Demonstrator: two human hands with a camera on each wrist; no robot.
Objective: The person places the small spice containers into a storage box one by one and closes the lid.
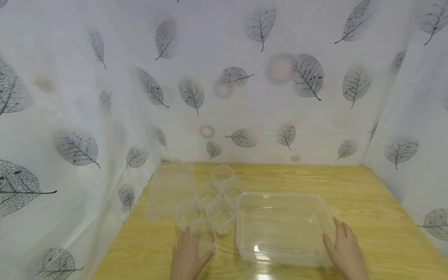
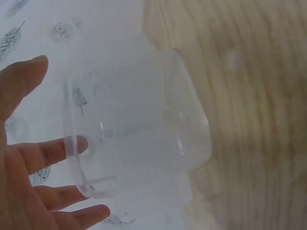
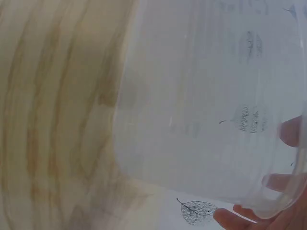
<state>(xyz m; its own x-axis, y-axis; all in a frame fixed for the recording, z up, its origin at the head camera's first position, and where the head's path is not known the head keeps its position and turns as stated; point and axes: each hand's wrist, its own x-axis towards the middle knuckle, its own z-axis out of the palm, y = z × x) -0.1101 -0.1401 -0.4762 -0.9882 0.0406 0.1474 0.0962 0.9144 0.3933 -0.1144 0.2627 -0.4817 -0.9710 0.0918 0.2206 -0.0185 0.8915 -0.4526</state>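
My left hand (image 1: 189, 252) is at the near small clear plastic container (image 1: 207, 237), with its fingers spread about the rim. In the left wrist view the thumb (image 2: 29, 79) stands away from this container, and one fingertip shows through its clear wall. My right hand (image 1: 344, 249) rests at the right side of a large clear plastic box (image 1: 280, 257), fingers spread along its rim. The right wrist view shows fingertips at the rim, some seen through the box's translucent wall (image 3: 192, 120). Both containers sit on the wooden table.
Several more small clear containers (image 1: 189, 212) stand clustered left of the large box. A flat translucent lid (image 1: 169, 190) lies at the table's back left. Leaf-patterned white curtains (image 1: 224, 112) enclose the wood-grain table (image 1: 378, 217) at the back and sides.
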